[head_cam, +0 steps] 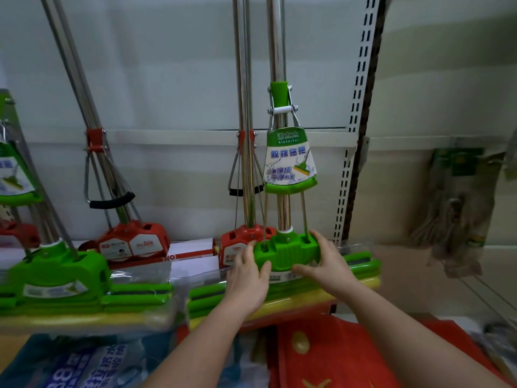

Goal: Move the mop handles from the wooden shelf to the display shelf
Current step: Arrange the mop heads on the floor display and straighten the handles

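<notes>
White display shelf (pixel 193 249), green mops (pixel 288 252), red mops (pixel 134 242) standing on it

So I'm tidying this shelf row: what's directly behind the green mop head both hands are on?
A red mop head stands right behind the green mop head, its steel handle rising beside the green one's. The left hand and the green head cover its lower right part.

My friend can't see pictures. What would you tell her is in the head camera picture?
Two hands hold the green base of an upright sponge mop on a shop shelf: the left hand and right hand grip either side. Two red mops stand behind, another green mop sits to the left, and red mats lie below.
</notes>
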`<action>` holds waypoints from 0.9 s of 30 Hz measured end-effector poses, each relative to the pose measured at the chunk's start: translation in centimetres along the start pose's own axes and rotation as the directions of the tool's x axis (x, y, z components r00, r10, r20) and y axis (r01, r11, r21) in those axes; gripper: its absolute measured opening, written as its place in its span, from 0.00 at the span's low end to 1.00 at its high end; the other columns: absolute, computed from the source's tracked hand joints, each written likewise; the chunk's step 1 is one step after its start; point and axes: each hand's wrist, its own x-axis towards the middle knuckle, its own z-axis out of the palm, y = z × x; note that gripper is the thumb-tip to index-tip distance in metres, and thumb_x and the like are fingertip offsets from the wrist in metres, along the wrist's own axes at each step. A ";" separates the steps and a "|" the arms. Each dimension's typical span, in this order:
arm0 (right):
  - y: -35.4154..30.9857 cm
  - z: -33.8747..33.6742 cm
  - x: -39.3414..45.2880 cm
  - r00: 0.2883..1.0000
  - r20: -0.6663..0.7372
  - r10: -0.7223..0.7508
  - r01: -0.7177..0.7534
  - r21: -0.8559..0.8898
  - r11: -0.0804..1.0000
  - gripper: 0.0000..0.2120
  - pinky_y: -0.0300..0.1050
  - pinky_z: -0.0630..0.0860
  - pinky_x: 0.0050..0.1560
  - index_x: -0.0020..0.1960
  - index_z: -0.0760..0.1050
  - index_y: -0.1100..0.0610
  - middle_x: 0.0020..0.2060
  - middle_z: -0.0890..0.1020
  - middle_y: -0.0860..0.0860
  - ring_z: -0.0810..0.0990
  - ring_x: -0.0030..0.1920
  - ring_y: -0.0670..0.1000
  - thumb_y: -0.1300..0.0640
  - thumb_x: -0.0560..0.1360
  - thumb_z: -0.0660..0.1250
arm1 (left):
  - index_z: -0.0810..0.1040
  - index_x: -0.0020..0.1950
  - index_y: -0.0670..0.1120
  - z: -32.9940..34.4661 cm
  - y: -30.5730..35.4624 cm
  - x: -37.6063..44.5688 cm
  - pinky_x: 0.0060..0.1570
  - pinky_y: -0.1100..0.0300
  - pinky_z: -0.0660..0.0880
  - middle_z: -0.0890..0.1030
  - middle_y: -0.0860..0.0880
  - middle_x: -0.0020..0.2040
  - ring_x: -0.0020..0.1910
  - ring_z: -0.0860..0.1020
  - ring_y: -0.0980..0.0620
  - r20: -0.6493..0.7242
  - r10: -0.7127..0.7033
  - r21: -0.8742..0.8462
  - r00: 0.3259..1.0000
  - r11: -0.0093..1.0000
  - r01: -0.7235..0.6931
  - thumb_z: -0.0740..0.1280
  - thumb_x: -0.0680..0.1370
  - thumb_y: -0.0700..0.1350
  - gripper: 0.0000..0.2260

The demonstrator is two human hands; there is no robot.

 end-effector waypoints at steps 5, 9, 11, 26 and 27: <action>0.4 -0.4 -0.5 0.999 -0.032 -0.012 0.014 0.046 0.999 0.43 0.40 0.68 0.59 0.74 0.55 0.51 0.70 0.65 0.51 0.71 0.61 0.49 0.53 0.67 0.75 | 0.48 0.76 0.54 0.2 0.1 -0.2 0.71 0.48 0.58 0.52 0.49 0.77 0.74 0.58 0.45 -0.016 0.018 0.001 1.000 1.000 -0.018 0.55 0.80 0.52 0.26; 1.0 -0.4 -0.7 0.998 -0.054 -0.008 0.010 0.036 0.999 0.43 0.46 0.68 0.64 0.74 0.57 0.52 0.70 0.66 0.52 0.68 0.67 0.51 0.53 0.66 0.76 | 0.49 0.76 0.53 0.3 0.3 -0.6 0.71 0.49 0.58 0.52 0.48 0.77 0.74 0.59 0.45 -0.040 0.031 -0.004 0.999 1.000 -0.031 0.56 0.81 0.50 0.26; 1.1 -0.3 -0.8 0.998 -0.061 -0.012 0.014 0.026 1.000 0.41 0.42 0.68 0.62 0.74 0.57 0.52 0.69 0.67 0.52 0.69 0.66 0.50 0.53 0.67 0.75 | 0.49 0.76 0.52 0.3 0.2 -0.8 0.71 0.51 0.58 0.53 0.48 0.77 0.74 0.58 0.46 -0.046 0.036 0.009 0.998 0.999 -0.036 0.56 0.81 0.50 0.26; 0.7 3.5 -5.1 0.849 -0.450 -0.278 0.217 -0.183 0.959 0.28 0.51 0.67 0.62 0.60 0.72 0.70 0.54 0.75 0.68 0.70 0.59 0.60 0.67 0.63 0.77 | 0.56 0.75 0.49 -2.1 -4.3 -6.2 0.70 0.60 0.57 0.60 0.50 0.74 0.72 0.60 0.52 -0.218 -0.017 -0.007 0.976 1.000 0.016 0.55 0.81 0.47 0.22; 0.0 4.5 -5.6 0.822 -0.436 -0.365 0.305 -0.204 0.930 0.26 0.47 0.66 0.60 0.57 0.73 0.70 0.52 0.76 0.68 0.69 0.57 0.58 0.67 0.61 0.78 | 0.56 0.74 0.49 -2.7 -4.6 -6.2 0.70 0.59 0.58 0.60 0.50 0.74 0.72 0.60 0.52 -0.237 -0.013 -0.003 0.972 1.000 0.012 0.55 0.81 0.47 0.22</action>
